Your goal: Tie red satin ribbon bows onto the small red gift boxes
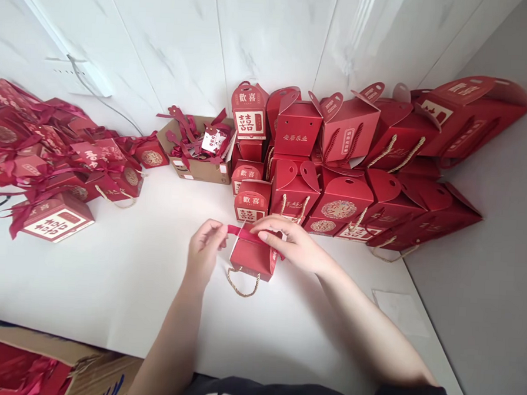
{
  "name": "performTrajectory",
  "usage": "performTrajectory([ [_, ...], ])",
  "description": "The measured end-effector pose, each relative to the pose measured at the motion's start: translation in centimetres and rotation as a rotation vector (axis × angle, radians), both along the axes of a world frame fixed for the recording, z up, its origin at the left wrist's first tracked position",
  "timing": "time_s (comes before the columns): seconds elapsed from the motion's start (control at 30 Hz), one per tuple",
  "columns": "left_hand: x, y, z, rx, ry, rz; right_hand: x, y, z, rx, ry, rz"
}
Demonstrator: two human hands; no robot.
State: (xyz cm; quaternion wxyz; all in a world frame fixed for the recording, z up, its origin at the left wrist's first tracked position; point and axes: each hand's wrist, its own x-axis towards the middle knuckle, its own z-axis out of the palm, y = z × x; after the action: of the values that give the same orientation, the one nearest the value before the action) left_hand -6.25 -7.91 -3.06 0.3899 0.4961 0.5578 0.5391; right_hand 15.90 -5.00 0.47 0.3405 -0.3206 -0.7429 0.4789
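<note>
A small red gift box (252,257) with a twisted gold cord handle (244,292) sits on the white table in front of me. A dark pink ribbon (233,229) runs across its top. My left hand (205,244) is at the box's left side, with thumb and fingers pinched on the ribbon's end. From the right, my right hand (288,240) reaches over the box top, its fingers bent at the flaps and ribbon. Those fingers partly cover the top, so whether they grip the ribbon there is hard to make out.
Stacked red gift boxes (343,196) line the wall behind and to the right. A brown carton (203,171) holds ribbons and tags. Ribbon-tied boxes (57,216) are heaped at left, near a wall socket (78,76). An open cardboard box (104,378) stands below the table's front edge.
</note>
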Motion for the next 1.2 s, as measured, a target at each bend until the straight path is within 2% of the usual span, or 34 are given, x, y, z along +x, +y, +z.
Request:
performTrajectory([
  [0.07, -2.7, 0.2, -0.1, 0.017, 0.019, 0.165, 1.2, 0.0, 0.4, -0.027, 0.000, -0.080],
  [0.13, -6.0, 0.3, -0.3, -0.049, 0.084, 0.360, 2.9, -0.1, 0.4, -0.083, -0.011, -0.141],
  [0.2, -8.9, 0.3, -0.5, -0.171, 0.302, 0.518, 4.5, -0.1, -0.1, -0.124, -0.025, -0.160],
  [0.27, -10.4, 0.4, -0.3, -0.196, 0.518, 0.569, 5.8, -0.2, -1.3, -0.174, -0.043, -0.160],
  [0.33, -10.0, 0.8, 0.1, -0.130, 0.576, 0.465, 6.3, -0.4, -2.9, -0.229, -0.042, -0.152],
  [0.4, -8.0, 1.3, 0.8, -0.068, 0.520, 0.197, 6.2, -0.5, -4.5, -0.290, -0.005, -0.123],
  [0.5, -4.2, 2.0, 1.8, -0.117, 0.441, -0.285, 5.3, -0.9, -6.1, -0.436, 0.101, -0.058],
  [0.57, -2.4, 2.1, 2.1, -0.187, 0.378, -0.438, 4.6, -1.2, -6.3, -0.523, 0.156, -0.041],
  [0.67, -1.0, 1.9, 2.0, -0.245, 0.301, -0.473, 3.9, -1.6, -6.1, -0.563, 0.191, -0.014],
  [0.83, -0.5, 1.0, 1.0, -0.296, 0.291, -0.533, 3.7, -1.7, -5.5, -0.579, 0.225, 0.053],
  [0.97, -0.4, 0.7, 0.3, -0.341, 0.282, -0.503, 3.3, -1.9, -5.1, -0.555, 0.227, 0.074],
  [1.07, -0.1, 0.7, -0.2, -0.333, 0.255, -0.468, 2.7, -2.0, -4.6, -0.524, 0.225, 0.035],
  [1.2, 0.7, 0.6, -0.8, -0.288, 0.185, -0.438, 2.4, -1.6, -3.9, -0.418, 0.128, -0.114],
])
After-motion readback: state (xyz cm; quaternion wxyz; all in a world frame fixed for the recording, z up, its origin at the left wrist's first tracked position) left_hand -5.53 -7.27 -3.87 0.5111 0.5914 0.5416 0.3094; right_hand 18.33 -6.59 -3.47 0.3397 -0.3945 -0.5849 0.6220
